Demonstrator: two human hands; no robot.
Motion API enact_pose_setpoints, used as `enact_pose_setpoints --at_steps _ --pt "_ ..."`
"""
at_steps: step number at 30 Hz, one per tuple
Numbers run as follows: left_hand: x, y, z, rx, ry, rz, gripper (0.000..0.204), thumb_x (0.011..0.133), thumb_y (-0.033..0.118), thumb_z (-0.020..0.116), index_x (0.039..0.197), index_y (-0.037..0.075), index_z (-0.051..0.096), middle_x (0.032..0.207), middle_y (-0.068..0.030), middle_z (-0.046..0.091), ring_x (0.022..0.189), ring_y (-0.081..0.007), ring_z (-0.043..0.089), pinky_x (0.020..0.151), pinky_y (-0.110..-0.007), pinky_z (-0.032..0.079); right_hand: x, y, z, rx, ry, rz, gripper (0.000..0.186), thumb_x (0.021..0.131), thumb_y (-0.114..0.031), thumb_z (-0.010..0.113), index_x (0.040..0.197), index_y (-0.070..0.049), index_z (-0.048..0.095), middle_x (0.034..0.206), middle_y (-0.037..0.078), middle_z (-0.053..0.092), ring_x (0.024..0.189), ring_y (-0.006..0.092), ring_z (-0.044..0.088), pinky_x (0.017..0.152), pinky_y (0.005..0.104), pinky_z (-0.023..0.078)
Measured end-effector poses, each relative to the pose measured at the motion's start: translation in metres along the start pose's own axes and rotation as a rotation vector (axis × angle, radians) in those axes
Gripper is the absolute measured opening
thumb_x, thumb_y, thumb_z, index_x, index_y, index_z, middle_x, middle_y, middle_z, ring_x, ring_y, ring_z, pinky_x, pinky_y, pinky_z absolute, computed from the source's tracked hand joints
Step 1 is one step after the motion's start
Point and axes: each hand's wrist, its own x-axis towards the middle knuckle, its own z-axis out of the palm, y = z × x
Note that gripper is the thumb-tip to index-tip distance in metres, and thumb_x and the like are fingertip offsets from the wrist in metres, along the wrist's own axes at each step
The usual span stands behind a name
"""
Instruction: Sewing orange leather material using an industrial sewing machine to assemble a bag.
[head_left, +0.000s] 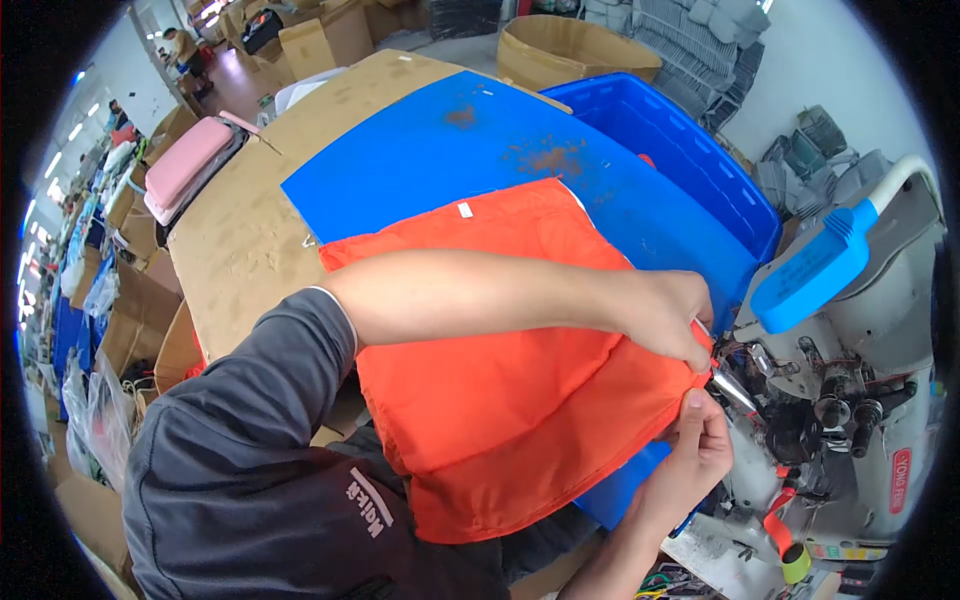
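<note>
my left hand (665,312) and right hand (690,450) each pinch the orange-red fabric panel (480,390) along its edge; i think uneven tugging could pucker it.

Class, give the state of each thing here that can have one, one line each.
Orange cloth: spread out, creased
Left hand: pinching the cloth's edge
Right hand: pinching the same edge
Blue sheet: flat, stained
Blue bin: upright, open
Cardboard box behind bin: open
Orange strip: twisted
</note>
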Motion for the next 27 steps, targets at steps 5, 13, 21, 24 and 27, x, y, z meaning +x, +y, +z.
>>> enact_pose_setpoints --at_steps 5,13,21,24,27 --pt "0.002 0.000 0.000 -0.012 -0.016 0.002 0.046 0.068 0.029 0.075 0.096 -0.008 0.070 0.084 -0.0215 0.068 0.079 -0.0264 0.066 0.066 -0.036 0.051 0.000 -0.002 0.000 0.007 -0.001 0.018 0.021 0.095 -0.019 0.062 0.087 0.000 0.066 0.066 -0.001 0.057 0.056 0.0042 0.046 0.050 0.0200 0.037" --pt "-0.009 0.000 -0.011 0.026 -0.097 0.055 0.051 0.074 0.032 0.074 0.104 -0.009 0.068 0.097 -0.0230 0.068 0.092 -0.0279 0.065 0.078 -0.036 0.050 0.001 0.001 -0.002 -0.007 -0.023 0.005 0.020 0.094 -0.019 0.064 0.087 0.000 0.067 0.067 0.000 0.059 0.057 0.0051 0.048 0.050 0.0198 0.038" --pt "-0.009 -0.012 0.000 -0.082 -0.016 0.140 0.041 0.086 0.029 0.061 0.099 -0.010 0.066 0.090 -0.0267 0.067 0.086 -0.0308 0.066 0.074 -0.039 0.050 0.000 0.002 -0.003 -0.009 0.013 0.001 0.019 0.093 -0.018 0.064 0.086 0.000 0.066 0.071 0.001 0.061 0.056 0.0053 0.049 0.051 0.0203 0.040" --pt "-0.014 -0.009 0.003 -0.087 0.069 0.131 0.038 0.084 0.026 0.061 0.097 -0.009 0.067 0.086 -0.0256 0.067 0.082 -0.0320 0.066 0.072 -0.040 0.050 0.000 -0.001 -0.001 -0.026 0.009 -0.006 0.020 0.094 -0.018 0.064 0.085 0.000 0.066 0.069 0.001 0.061 0.056 0.0053 0.049 0.050 0.0200 0.039" --pt "-0.013 -0.005 0.002 -0.072 0.090 0.099 0.035 0.083 0.024 0.061 0.096 -0.008 0.068 0.085 -0.0252 0.067 0.081 -0.0332 0.066 0.071 -0.041 0.050 0.003 -0.003 -0.001 -0.041 0.000 -0.012 0.021 0.094 -0.018 0.064 0.085 0.000 0.066 0.066 0.000 0.059 0.054 0.0051 0.047 0.049 0.0201 0.037"
